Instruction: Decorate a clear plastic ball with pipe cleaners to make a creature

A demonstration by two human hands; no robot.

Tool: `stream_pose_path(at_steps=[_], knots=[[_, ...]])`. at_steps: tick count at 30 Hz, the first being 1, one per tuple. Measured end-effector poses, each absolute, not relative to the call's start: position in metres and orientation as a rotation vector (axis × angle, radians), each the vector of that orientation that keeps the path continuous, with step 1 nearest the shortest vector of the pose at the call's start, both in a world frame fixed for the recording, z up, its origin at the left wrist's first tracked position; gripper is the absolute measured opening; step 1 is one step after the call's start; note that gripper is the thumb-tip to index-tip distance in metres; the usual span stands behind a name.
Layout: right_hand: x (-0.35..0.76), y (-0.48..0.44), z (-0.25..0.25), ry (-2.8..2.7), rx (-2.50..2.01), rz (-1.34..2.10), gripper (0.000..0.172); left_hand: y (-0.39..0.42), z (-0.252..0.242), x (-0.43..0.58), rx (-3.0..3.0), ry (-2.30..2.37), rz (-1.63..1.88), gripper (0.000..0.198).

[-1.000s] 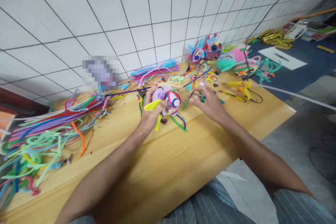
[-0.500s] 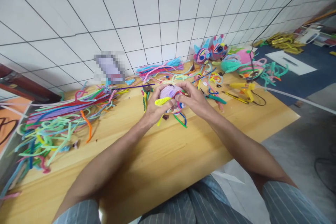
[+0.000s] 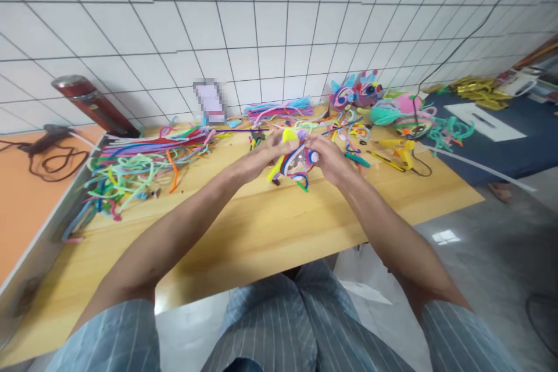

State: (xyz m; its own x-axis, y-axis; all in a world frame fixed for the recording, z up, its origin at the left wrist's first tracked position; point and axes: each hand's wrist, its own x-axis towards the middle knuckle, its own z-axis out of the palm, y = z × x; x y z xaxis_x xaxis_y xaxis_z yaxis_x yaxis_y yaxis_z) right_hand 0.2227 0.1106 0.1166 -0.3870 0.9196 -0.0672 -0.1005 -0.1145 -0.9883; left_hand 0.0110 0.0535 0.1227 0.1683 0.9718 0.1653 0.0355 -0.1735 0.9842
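A round craft piece (image 3: 300, 161), wrapped in coloured pipe cleaners, is held between my two hands above the middle of the wooden table. It shows a pale, shiny patch, a lilac part on top and a yellow loop near its upper left. My left hand (image 3: 265, 157) grips its left side, the thumb by the yellow loop. My right hand (image 3: 329, 158) closes round its right side, beside a small pale disc. Blue and green strips curl out at the bottom. The far fingers of both hands are partly hidden.
Loose pipe cleaners (image 3: 126, 168) cover the table's left side. A yellow glue gun (image 3: 405, 152) lies at the right, near finished craft figures (image 3: 344, 96) by the tiled wall. A red flask (image 3: 93, 104) and a pixelated phone (image 3: 210, 102) are at the back left.
The view has swung, so the flask and a dark tool at the left now show. The held piece has been turned, its pale, shiny patch now facing me.
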Motion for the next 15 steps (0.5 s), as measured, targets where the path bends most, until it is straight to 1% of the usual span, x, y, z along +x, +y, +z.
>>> stream_pose_path(at_steps=[2, 5, 9, 13, 15], knots=[[0.227, 0.114, 0.117, -1.253, -1.01, 1.747, 0.027, 0.052, 0.13, 0.005, 1.354, 0.99, 1.056, 0.089], [0.231, 0.119, 0.116, -1.159, -1.035, 1.89, 0.023, 0.051, 0.137, -0.004, 1.262, 0.962, 0.986, 0.095], [0.229, 0.126, 0.114, -1.116, -1.0, 2.02, 0.028, 0.052, 0.137, -0.014, 1.227, 0.951, 0.953, 0.098], [0.222, 0.133, 0.108, -1.102, -0.962, 2.074, 0.029, 0.051, 0.125, -0.021, 1.283, 0.962, 0.978, 0.1], [0.217, 0.135, 0.103, -1.145, -0.945, 2.064, 0.031, 0.049, 0.117, -0.023, 1.344, 0.974, 1.021, 0.108]])
